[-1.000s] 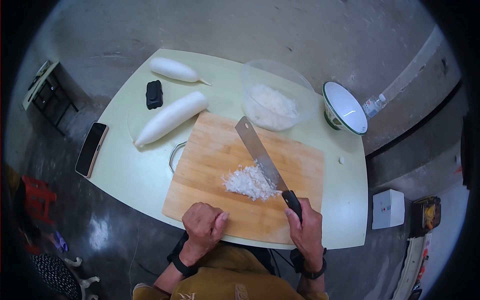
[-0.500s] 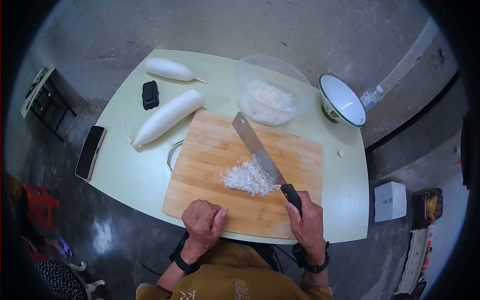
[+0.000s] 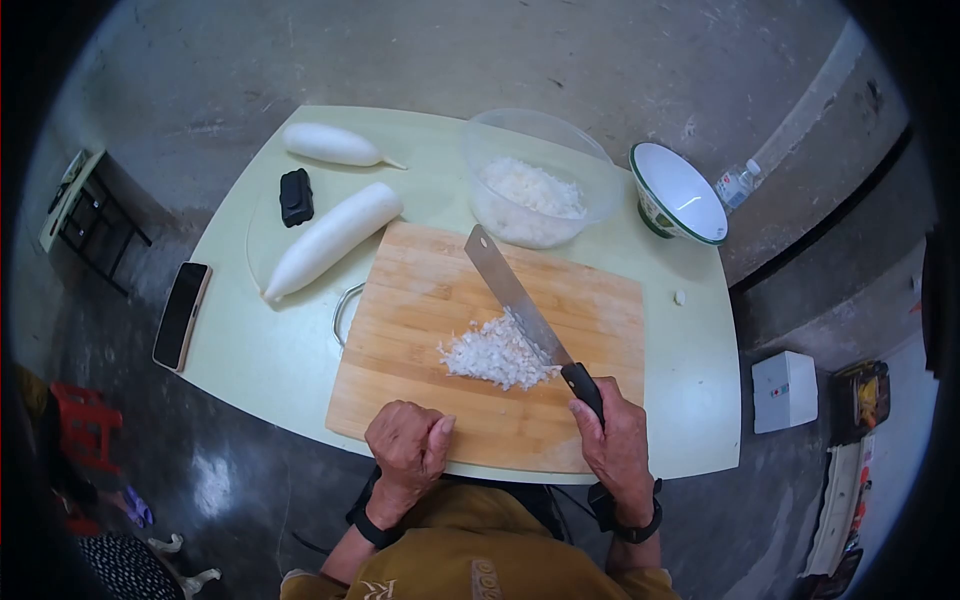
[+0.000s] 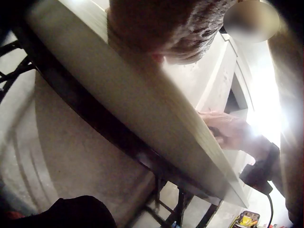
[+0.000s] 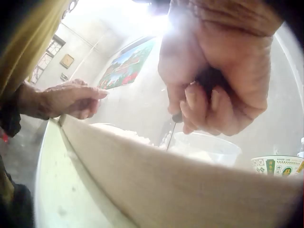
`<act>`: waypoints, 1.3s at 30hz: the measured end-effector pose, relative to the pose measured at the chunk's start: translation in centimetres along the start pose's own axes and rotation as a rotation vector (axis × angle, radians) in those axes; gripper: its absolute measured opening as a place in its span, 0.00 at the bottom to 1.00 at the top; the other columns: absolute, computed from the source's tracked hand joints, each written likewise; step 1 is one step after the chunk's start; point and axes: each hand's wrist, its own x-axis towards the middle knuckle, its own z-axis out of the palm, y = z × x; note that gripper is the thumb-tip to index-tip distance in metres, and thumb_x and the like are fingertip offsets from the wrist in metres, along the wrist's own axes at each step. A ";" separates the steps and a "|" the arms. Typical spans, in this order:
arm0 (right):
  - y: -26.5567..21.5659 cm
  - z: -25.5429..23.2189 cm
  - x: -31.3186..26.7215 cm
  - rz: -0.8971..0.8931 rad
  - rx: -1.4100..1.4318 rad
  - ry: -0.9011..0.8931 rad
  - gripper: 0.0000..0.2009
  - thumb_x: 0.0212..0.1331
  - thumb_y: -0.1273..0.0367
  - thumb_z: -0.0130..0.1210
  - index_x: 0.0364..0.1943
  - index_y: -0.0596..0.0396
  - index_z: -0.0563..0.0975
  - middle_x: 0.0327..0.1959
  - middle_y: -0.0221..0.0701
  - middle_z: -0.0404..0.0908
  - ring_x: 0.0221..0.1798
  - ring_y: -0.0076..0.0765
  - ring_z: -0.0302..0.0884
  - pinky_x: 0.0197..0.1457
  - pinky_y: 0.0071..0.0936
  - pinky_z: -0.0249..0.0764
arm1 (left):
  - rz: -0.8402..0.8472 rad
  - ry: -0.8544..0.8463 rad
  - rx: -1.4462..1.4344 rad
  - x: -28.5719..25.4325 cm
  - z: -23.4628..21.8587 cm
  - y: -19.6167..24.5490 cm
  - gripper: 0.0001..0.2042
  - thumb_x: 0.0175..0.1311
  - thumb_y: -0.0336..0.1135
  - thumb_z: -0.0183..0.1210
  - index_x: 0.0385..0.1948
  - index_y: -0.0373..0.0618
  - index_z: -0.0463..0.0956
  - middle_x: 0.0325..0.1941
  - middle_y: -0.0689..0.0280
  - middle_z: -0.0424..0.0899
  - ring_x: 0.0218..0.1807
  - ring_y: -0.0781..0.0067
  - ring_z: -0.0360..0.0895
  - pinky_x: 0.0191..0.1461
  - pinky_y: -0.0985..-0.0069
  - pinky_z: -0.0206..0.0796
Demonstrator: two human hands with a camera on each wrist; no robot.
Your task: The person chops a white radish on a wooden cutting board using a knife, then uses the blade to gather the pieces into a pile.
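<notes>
A pile of finely chopped white pieces lies mid-board on the wooden cutting board. Along the pile's right side stretches the cleaver's blade. My right hand grips its black handle near the board's front right; in the right wrist view the fingers of that hand wrap round the handle. My left hand is curled with nothing in it at the board's front left edge, thumb along the side. The right wrist view also shows this left hand at the board's edge.
Behind the board stands a clear bowl with white shreds. A green-rimmed bowl and a bottle are at the back right. Two white radishes, a black case and a phone lie left. A metal ring shows beside the board.
The head view has shifted slightly. Both hands keep nearly the same places, the right still gripping the cleaver beside the pile.
</notes>
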 end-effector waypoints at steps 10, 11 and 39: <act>0.1 0.5 -0.1 -0.003 -0.029 -0.052 0.09 0.61 0.69 0.58 0.42 0.57 0.73 0.22 0.46 0.76 0.27 0.57 0.77 0.30 0.43 0.70 | 0.009 0.019 -0.006 -0.1 0.2 -0.1 0.11 0.62 0.32 0.60 0.20 0.40 0.73 0.17 0.61 0.71 0.20 0.59 0.68 0.25 0.66 0.58; 0.3 0.6 -0.1 -0.020 -0.045 -0.081 0.09 0.61 0.69 0.58 0.42 0.57 0.73 0.22 0.46 0.76 0.27 0.58 0.77 0.30 0.44 0.70 | 0.010 0.018 -0.006 -0.1 0.2 0.0 0.11 0.62 0.32 0.60 0.20 0.40 0.73 0.17 0.61 0.71 0.20 0.59 0.68 0.25 0.66 0.58; 0.2 0.7 -0.1 -0.018 -0.060 -0.030 0.09 0.61 0.69 0.58 0.40 0.57 0.73 0.21 0.45 0.75 0.25 0.57 0.76 0.29 0.43 0.69 | 0.008 0.009 0.004 -0.2 0.1 -0.1 0.09 0.57 0.30 0.62 0.20 0.43 0.74 0.17 0.63 0.70 0.20 0.59 0.68 0.24 0.66 0.58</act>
